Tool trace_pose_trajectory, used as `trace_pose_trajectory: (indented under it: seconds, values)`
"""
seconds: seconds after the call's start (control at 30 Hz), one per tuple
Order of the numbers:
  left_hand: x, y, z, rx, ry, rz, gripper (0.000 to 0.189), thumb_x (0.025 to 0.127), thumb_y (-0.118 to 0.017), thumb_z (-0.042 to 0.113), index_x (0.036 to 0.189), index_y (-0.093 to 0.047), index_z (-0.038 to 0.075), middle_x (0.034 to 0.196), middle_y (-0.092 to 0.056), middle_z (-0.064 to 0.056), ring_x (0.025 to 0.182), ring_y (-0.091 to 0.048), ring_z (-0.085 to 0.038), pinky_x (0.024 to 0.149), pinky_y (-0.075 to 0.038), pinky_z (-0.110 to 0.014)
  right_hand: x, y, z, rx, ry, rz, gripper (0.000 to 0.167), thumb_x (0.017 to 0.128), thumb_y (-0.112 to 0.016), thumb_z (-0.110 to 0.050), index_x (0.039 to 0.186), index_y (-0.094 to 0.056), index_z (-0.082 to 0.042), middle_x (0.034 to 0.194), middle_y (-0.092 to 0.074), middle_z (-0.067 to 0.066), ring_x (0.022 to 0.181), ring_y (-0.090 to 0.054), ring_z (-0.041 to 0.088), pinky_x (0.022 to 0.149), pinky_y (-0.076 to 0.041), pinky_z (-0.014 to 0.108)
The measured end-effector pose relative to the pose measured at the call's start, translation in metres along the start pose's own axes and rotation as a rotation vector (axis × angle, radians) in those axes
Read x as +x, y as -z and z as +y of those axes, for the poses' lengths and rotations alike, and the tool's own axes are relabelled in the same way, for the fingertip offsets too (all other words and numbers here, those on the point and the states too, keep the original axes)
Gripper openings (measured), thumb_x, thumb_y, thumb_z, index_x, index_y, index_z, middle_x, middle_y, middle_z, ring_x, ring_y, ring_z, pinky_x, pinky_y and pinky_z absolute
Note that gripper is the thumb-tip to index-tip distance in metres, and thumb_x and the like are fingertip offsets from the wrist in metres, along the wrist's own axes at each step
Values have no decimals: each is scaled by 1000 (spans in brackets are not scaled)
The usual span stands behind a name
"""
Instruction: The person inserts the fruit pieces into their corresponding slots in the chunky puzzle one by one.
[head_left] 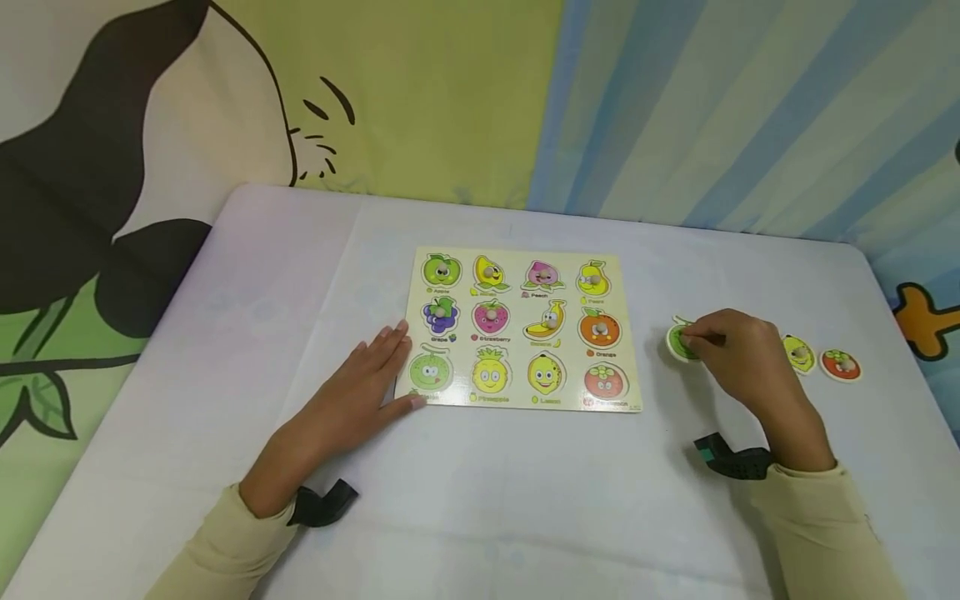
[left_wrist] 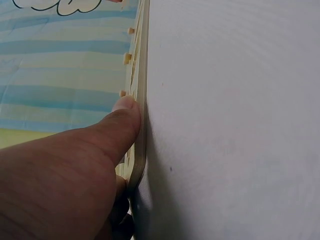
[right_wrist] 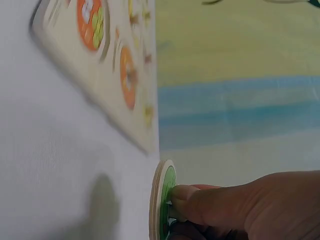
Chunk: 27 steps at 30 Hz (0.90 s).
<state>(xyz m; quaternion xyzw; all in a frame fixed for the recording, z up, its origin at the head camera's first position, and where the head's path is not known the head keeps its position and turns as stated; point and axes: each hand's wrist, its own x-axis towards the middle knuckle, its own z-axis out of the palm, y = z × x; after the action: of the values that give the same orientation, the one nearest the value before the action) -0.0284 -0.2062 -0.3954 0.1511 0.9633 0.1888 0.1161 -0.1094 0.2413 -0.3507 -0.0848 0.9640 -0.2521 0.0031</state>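
Note:
A wooden fruit puzzle board (head_left: 517,404) lies on the table. My left hand (head_left: 356,387) rests on its left edge, fingers fairly straight and thumb at the near corner; in the left wrist view the thumb (left_wrist: 122,117) lies along the board's edge. Right of the board, my right hand (head_left: 738,354) pinches a green melon puzzle piece (head_left: 681,342) between thumb and fingers. In the right wrist view the melon piece (right_wrist: 167,200) stands tilted on edge. Knobbed fruit pieces fill the board's two far rows; its near row shows printed fruit without knobs, including a melon picture (head_left: 431,370).
Beyond my right hand lie a lemon piece (head_left: 799,355) and a persimmon piece (head_left: 841,365) on the white-covered table (head_left: 525,500). A printed cloth backdrop (head_left: 450,100) hangs behind the table's far edge. Both wrists carry black straps with cameras.

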Motion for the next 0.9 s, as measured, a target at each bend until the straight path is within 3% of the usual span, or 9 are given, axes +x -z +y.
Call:
trace_pose_trajectory:
  seconds: [0.17,0.43,0.73,0.9]
  values:
    - [-1,1,0,6,-4,7,86,93,-64,43,152,-21,-1,162,-8,-10,148,-4,-28,117,-11,-49,1,-9,-29,46,66,-7,8,84,-73,1,92,-75,2,95,-68,15,80,-59,26,61,-49,28]
    - [1,0,0,8,-16,19,85,93,-65,42,152,-23,-3,162,-10,-11,148,-6,-29,116,-12,-50,13,-27,-71,123,123,-71,4,86,-72,0,89,-74,-1,93,-66,10,79,-61,24,66,-52,39]
    - [2,0,0,16,-19,15,86,92,-65,43,152,-23,-3,162,-10,-11,148,-6,-29,116,-13,-50,17,-42,-102,157,185,-119,4,86,-72,-1,87,-76,-2,91,-65,7,79,-59,22,67,-50,36]
    - [0,-1,-2,9,-12,6,86,92,-64,43,152,-22,-2,162,-9,-10,148,-4,-28,116,-12,-51,22,-53,-131,167,218,-152,5,86,-73,-2,89,-76,-3,89,-66,4,77,-57,19,67,-49,33]
